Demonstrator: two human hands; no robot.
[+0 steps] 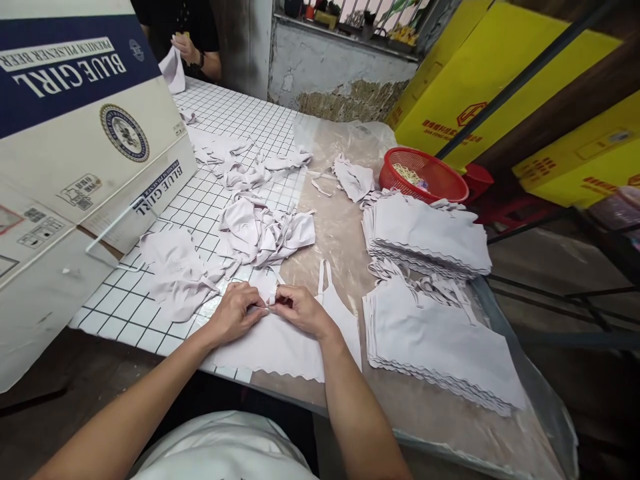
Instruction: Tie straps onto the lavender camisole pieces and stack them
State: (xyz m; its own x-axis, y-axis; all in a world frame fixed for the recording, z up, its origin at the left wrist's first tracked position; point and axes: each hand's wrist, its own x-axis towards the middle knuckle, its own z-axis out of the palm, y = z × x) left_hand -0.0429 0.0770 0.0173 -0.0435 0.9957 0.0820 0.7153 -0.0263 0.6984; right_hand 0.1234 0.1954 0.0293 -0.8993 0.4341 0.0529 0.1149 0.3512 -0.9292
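Note:
A pale lilac camisole top (285, 347) with a scalloped hem lies flat at the table's front edge, one thin strap looped upward on its right. My left hand (237, 311) pinches the neckline near its middle. Close beside it, my right hand (300, 309) pinches the same neckline by a strap end; the fingertips nearly meet, and what exactly lies between them is too small to make out. Just beyond my hands sits a crumpled heap of similar tops (265, 230). Another loose top (175, 273) lies to the left.
Two neat stacks of folded tops, a near stack (440, 340) and a far stack (425, 230), stand on the right. Behind them is a red basket (423, 175). A large beer carton (90, 127) stands at the left. Across the table, a person (187, 50) holds fabric. Yellow boxes (480, 80) stand at the right.

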